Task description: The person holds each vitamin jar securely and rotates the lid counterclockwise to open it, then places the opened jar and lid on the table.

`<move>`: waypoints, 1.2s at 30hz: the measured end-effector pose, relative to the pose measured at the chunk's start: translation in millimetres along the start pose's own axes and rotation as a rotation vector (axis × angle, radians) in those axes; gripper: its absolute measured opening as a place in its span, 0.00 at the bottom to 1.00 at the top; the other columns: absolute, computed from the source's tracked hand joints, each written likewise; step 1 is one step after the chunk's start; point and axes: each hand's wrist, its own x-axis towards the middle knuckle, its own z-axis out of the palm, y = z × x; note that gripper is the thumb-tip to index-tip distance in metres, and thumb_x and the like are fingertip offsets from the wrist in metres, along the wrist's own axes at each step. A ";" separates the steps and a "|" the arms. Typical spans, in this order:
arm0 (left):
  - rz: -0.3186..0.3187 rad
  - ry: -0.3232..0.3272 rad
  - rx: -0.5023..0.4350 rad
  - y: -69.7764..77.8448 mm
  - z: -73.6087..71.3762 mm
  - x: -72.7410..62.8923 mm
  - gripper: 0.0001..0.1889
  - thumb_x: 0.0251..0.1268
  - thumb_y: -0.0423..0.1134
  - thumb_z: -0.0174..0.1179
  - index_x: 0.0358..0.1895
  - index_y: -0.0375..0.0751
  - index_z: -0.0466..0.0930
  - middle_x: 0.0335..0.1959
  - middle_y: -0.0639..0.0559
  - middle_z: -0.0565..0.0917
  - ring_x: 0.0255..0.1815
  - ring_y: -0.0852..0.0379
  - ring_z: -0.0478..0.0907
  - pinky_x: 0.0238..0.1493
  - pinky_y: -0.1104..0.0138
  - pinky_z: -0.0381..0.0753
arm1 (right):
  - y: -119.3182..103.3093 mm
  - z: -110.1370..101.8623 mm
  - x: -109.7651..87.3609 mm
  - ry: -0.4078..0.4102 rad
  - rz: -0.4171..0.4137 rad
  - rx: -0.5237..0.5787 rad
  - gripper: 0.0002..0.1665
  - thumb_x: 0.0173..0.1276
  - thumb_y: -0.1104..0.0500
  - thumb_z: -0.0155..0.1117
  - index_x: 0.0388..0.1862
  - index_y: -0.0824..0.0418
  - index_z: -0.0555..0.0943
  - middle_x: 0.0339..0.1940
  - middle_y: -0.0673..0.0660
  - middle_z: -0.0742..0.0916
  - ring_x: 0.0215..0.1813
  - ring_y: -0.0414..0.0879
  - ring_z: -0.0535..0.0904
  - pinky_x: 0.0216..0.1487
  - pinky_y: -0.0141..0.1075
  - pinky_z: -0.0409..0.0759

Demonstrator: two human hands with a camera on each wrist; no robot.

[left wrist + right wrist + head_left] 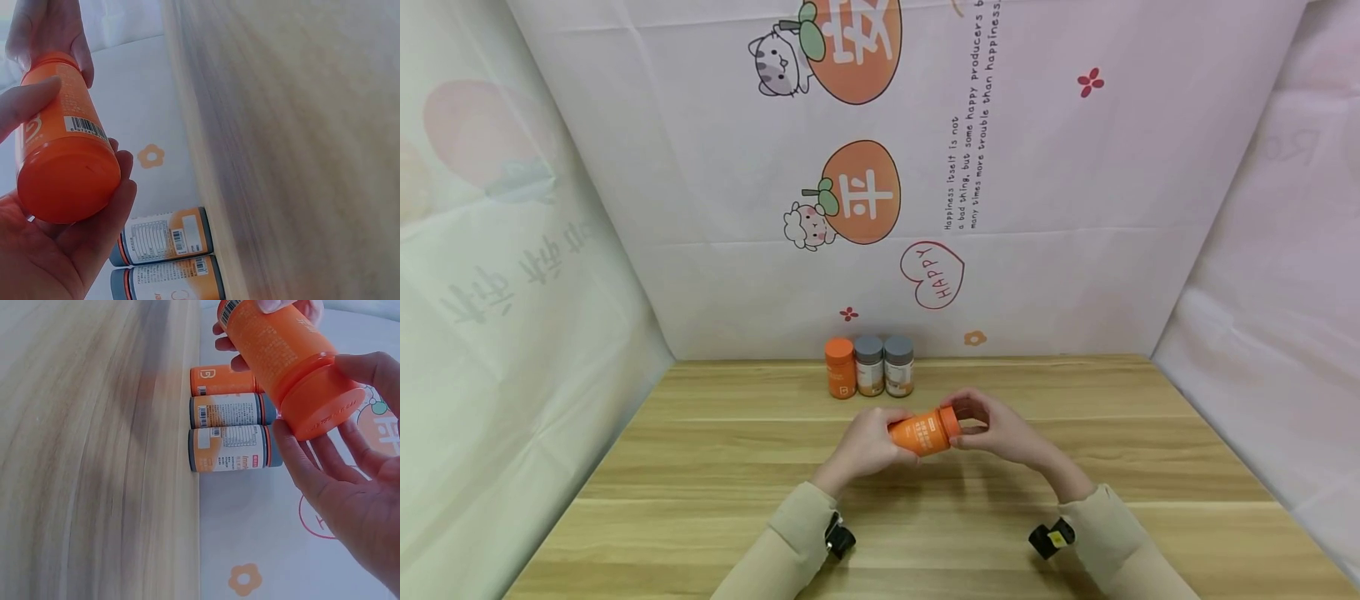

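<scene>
An orange pill bottle (921, 433) is held tilted above the table, its cap (322, 400) toward the right. My left hand (872, 444) grips the bottle's body, fingers below and thumb (28, 103) across it in the left wrist view. My right hand (1000, 427) holds the cap between thumb and fingers, the palm away from it. The cap is on the bottle in the right wrist view. Behind the hands stand another orange bottle (841, 371) and two grey-capped bottles, one in the middle (870, 371) and one on the right (898, 372).
The wooden table (715, 467) meets a white printed cloth (1037, 275) at its back edge. More cloth hangs on the left (512, 350) and right (1262, 333). The three standing bottles form a close row near the back edge.
</scene>
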 end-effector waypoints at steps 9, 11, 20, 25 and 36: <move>-0.012 -0.002 -0.019 -0.1 0.1 0.3 0.28 0.34 0.43 0.76 0.48 0.48 0.83 0.36 0.57 0.83 0.34 0.61 0.75 0.37 0.66 0.74 | 4.8 -0.6 -0.7 0.007 -0.072 0.031 0.31 0.56 0.65 0.70 0.58 0.62 0.71 0.61 0.62 0.77 0.62 0.47 0.73 0.58 0.49 0.75; -0.013 -0.003 -0.023 -0.2 0.3 0.4 0.28 0.34 0.43 0.76 0.48 0.48 0.83 0.37 0.57 0.84 0.34 0.61 0.75 0.37 0.67 0.74 | 6.3 -0.8 -1.1 0.004 -0.096 0.035 0.30 0.56 0.66 0.70 0.58 0.62 0.71 0.62 0.62 0.76 0.62 0.45 0.73 0.59 0.52 0.73; -0.010 0.007 -0.023 -1.7 1.5 0.3 0.27 0.35 0.43 0.75 0.48 0.47 0.83 0.37 0.57 0.83 0.34 0.62 0.75 0.36 0.68 0.74 | 5.9 -1.5 -3.2 0.007 -0.118 0.018 0.27 0.58 0.66 0.69 0.55 0.61 0.72 0.64 0.63 0.75 0.65 0.52 0.71 0.61 0.53 0.71; -0.004 0.020 -0.003 -1.9 2.0 0.5 0.28 0.34 0.43 0.76 0.47 0.45 0.83 0.37 0.55 0.84 0.33 0.62 0.75 0.36 0.67 0.74 | 4.8 0.0 -3.2 0.052 -0.053 0.008 0.26 0.62 0.60 0.67 0.58 0.60 0.72 0.63 0.61 0.76 0.63 0.51 0.72 0.58 0.45 0.76; 0.019 0.043 0.117 1.1 5.8 0.3 0.29 0.36 0.44 0.75 0.50 0.46 0.82 0.39 0.55 0.84 0.35 0.63 0.76 0.39 0.68 0.74 | 3.7 5.6 4.9 0.154 0.177 -0.003 0.28 0.72 0.45 0.51 0.63 0.61 0.68 0.60 0.64 0.76 0.58 0.55 0.76 0.49 0.44 0.81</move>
